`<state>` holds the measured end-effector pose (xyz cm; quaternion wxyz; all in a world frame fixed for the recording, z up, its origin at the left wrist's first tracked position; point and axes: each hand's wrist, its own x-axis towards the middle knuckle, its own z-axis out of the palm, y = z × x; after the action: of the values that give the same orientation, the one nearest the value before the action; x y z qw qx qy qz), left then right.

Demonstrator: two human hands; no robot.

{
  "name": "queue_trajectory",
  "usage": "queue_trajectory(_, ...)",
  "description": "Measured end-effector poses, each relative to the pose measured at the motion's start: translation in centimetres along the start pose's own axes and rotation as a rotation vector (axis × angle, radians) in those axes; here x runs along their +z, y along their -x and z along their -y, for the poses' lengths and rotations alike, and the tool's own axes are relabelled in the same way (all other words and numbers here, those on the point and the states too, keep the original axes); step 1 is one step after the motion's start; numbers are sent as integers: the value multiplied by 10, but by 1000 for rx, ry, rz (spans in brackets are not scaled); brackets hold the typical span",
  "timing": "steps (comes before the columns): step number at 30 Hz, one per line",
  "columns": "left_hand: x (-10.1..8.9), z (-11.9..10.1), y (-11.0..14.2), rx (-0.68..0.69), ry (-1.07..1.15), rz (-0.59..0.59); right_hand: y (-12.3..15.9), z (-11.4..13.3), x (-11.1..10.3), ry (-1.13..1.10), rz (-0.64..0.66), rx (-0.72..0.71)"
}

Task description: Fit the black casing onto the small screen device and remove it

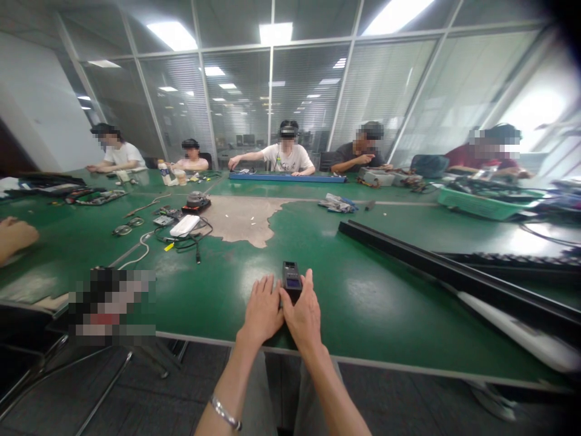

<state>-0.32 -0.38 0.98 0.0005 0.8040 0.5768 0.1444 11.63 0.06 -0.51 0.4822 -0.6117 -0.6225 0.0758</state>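
A small black device with a little lit screen (292,275) is on the green table in front of me. My right hand (305,312) has its thumb at the device's near left side and its fingers along the right side, gripping it. Its lower part is hidden by that hand. Close by on the left, my left hand (263,307) lies flat on the table with the fingers stretched out, its index fingertip near the device. Nothing shows in the left hand.
Long black rails (408,260) and a white bar (512,327) lie at right. A green basket (494,206) holds dark parts. Left of centre are a white box (185,226), cables and glasses (128,226). Another person's hand (17,237) is far left; several people sit opposite.
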Motion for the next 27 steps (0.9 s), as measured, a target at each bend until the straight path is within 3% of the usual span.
queue_trajectory(27, 1, 1, 0, 1, 2, 1, -10, 13, -6, 69, 39, 72)
